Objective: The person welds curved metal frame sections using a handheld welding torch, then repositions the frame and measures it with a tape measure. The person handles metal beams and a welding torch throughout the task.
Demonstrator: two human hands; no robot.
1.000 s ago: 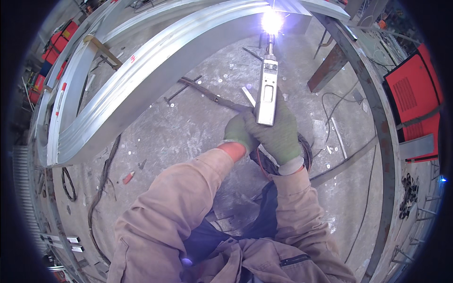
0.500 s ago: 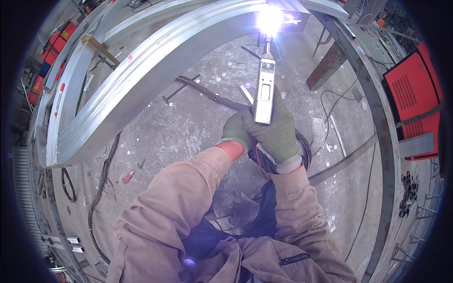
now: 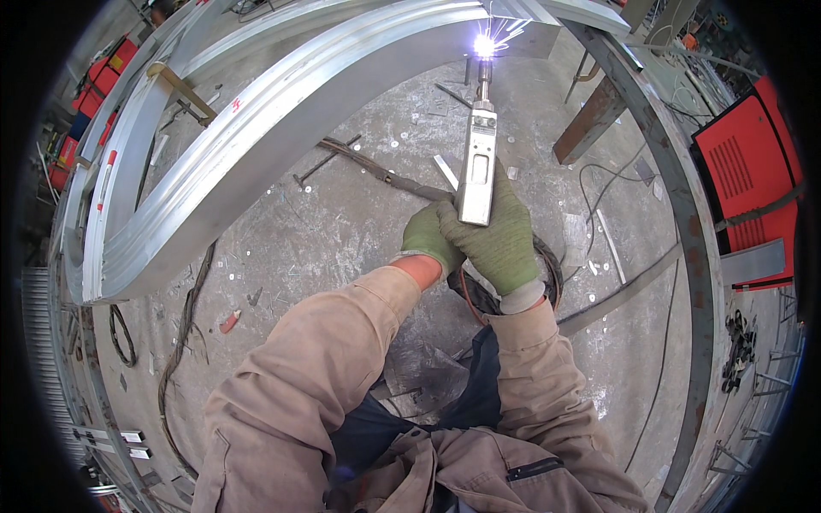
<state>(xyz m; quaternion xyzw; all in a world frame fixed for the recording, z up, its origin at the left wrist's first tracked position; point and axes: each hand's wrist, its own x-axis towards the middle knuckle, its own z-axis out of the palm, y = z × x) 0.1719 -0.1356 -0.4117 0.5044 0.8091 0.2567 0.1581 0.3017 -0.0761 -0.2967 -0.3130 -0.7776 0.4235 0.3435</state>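
A silver handheld welding gun (image 3: 477, 162) points away from me, its nozzle at the end of a long pale metal beam (image 3: 342, 77). A bright arc (image 3: 484, 45) burns at the tip, throwing thin sparks to the upper right. My right hand (image 3: 500, 244), in a green knit glove, is closed round the gun's grip beneath its rear. Pressed against it, my left hand (image 3: 430, 235), gloved alike, is closed at the gun's underside; its fingertips are hidden. A dark sheathed cable (image 3: 402, 182) meets my left hand from the far left, and cable loops (image 3: 552, 269) hang below my right.
A dark steel rail (image 3: 697, 256) curves down the right side, past a red cabinet (image 3: 744, 175). A rusty steel leg (image 3: 586, 124) stands at the upper right. On the floor lie a hammer (image 3: 312, 171), a red-handled tool (image 3: 229, 321), cables (image 3: 184, 342) and scraps.
The arc's glare has shrunk and separate sparks now show. The gun tip has shifted very slightly toward me; both hands keep their hold.
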